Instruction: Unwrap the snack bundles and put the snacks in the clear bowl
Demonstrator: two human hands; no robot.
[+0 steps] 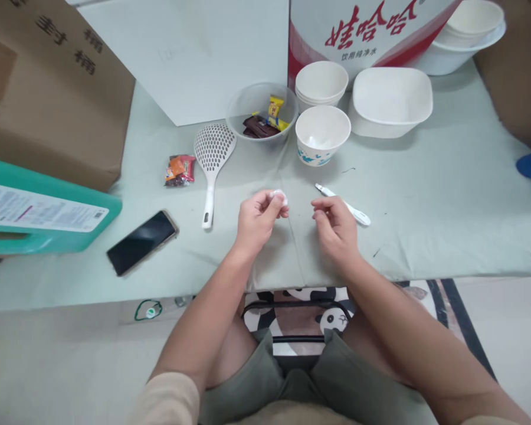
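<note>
My left hand [257, 219] pinches a small white crumpled piece [279, 197] between thumb and fingers, above the middle of the table. To its right, my right hand [335, 227] is raised with fingers curled and parted, and nothing shows between them. A white pen-like tool [346, 206] lies on the table just beyond my right hand, partly hidden by it. Farther back stands a paper cup [322, 131] with blue print and something whitish inside. Behind it are stacked white cups [322, 81].
A clear bowl [236, 121] of wrapped snacks, a white strainer [213, 150], snack packets [179, 170] and a phone [141, 243] lie left of centre. White rectangular containers [392, 100] stand at the back right. Cartons [57, 100] and a green jug [75, 235] border the left side.
</note>
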